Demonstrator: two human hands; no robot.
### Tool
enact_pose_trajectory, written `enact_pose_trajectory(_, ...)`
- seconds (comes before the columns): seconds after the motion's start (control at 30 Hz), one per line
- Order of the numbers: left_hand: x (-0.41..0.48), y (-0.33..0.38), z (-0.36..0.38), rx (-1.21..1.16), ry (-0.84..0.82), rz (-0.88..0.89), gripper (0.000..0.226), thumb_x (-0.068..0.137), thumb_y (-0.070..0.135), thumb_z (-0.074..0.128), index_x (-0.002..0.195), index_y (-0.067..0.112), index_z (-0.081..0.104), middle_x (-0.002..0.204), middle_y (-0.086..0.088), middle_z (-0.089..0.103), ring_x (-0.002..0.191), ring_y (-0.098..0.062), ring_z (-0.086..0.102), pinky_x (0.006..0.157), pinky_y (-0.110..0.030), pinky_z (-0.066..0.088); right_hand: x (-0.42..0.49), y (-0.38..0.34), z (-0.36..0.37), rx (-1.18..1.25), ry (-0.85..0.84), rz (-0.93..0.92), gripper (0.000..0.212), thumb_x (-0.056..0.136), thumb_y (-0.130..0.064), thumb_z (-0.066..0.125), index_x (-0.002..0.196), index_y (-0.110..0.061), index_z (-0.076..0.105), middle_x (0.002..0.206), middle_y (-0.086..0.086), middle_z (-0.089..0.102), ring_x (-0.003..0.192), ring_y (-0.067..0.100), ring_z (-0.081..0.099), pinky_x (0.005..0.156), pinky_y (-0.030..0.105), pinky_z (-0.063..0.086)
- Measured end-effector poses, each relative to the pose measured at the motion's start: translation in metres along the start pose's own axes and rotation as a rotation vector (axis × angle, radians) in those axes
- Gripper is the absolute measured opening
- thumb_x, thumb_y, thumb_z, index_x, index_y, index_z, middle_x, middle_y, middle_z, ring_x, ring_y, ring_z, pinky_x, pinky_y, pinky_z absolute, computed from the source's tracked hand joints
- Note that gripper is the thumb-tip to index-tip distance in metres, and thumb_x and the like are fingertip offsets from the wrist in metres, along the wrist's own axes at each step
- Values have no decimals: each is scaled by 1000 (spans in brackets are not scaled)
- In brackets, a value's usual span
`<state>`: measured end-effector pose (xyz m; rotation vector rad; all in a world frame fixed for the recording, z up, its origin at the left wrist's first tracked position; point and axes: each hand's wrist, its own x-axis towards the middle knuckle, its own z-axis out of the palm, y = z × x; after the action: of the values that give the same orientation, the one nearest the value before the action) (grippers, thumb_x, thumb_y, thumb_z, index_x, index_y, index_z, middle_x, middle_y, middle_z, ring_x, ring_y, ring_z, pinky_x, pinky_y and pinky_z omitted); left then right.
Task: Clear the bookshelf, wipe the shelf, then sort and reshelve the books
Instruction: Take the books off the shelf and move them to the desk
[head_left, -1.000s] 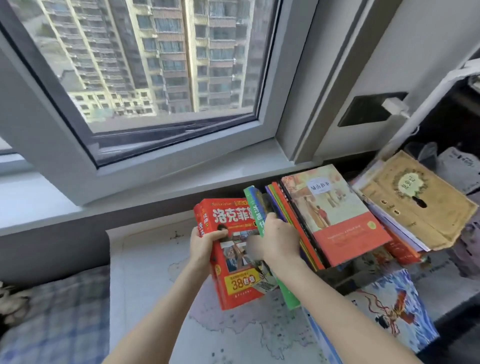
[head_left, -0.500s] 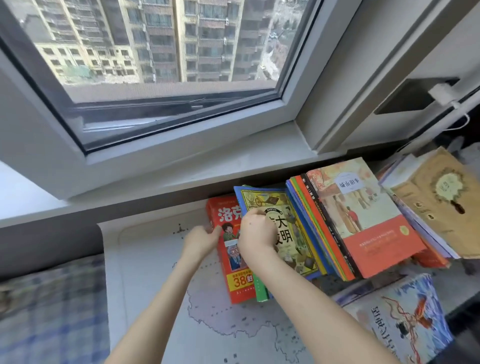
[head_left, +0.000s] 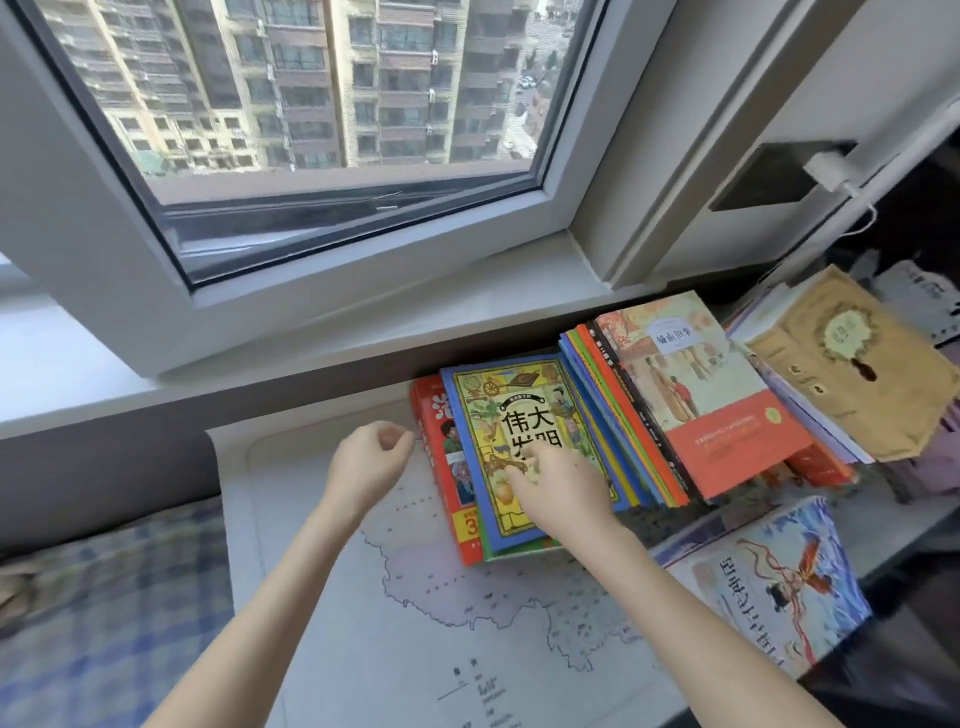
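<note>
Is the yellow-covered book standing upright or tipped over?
Tipped: the yellow-covered book lies cover-up over the red book, right hand on it.

left hand (head_left: 371, 460) loosely curled, gripping nothing, right hand (head_left: 563, 488) palm down, fingers (head_left: 524, 469) stretched forward and flat, both forearms bare, reaching forward side by side
</note>
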<state>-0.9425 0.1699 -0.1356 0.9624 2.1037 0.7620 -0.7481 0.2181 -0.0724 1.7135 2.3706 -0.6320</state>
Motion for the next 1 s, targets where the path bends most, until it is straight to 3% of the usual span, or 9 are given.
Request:
enact_pose_trajectory(0.1,-28,31,3,37,10,141,26,94,29,53,109,14,68,104,1,69,88,-10,58,77,-24,43,-40,25,-20,266,0,18,36,95,-38,54,126,-20,60,111,-2,66,91,12,62,79,31,53)
enact_pose_trajectory(0.2,-62,73,10,37,-28,312,21,94,31,55,106,18,67,92,10,66,78,0,58,74,-23,48,-86,50,-42,478,47,-17,28,93,-34,59,117,-21,65,106,-11,66,92,2,61,82,20,51)
enact_pose_trajectory(0.3,-107,119,22,16,-68,494,19,92,34,59,103,21,67,85,19,61,76,10,58,67,-14,50,-140,77,-68,639,132,-45,19,92,-32,61,109,-29,66,101,-9,68,92,1,63,84,23,53)
enact_pose_trajectory(0.37,-147,151,35,-7,-72,617,16,90,33,61,100,22,69,83,22,62,74,10,59,61,-10,49,-181,98,-83,732,195,-73,11,92,-30,62,100,-35,65,97,-9,70,91,2,65,84,25,54)
enact_pose_trajectory(0.53,-268,216,78,-109,-80,954,12,84,37,65,86,26,70,71,15,67,64,-2,61,60,-29,53,-302,161,-105,838,398,-104,13,92,-24,62,103,-24,69,92,-5,73,85,3,68,80,24,55)
enact_pose_trajectory(0.7,-407,258,134,-294,-166,1240,14,85,29,62,77,20,68,67,9,67,59,-8,60,56,-29,49,-440,239,-117,873,656,-50,11,91,-21,61,97,-23,70,86,-3,74,79,11,71,69,25,57)
enact_pose_trajectory(0.8,-476,286,169,-372,-199,1385,17,85,30,58,76,19,68,66,13,63,59,-3,58,55,-17,44,-510,288,-132,877,849,39,12,92,-18,59,95,-18,71,80,2,74,72,14,71,65,25,57)
enact_pose_trajectory(0.87,-512,308,191,-401,-218,1445,16,86,28,58,76,20,68,67,14,62,58,-2,56,55,-14,41,-545,319,-144,860,978,93,13,93,-16,58,90,-18,70,77,4,74,69,15,71,62,23,55)
enact_pose_trajectory(1.0,-553,354,237,-391,-226,1445,14,84,25,60,76,19,69,66,12,63,60,-7,59,58,-25,47,-579,372,-171,837,1127,201,17,94,-12,57,81,-17,69,73,8,72,66,21,70,57,23,53)
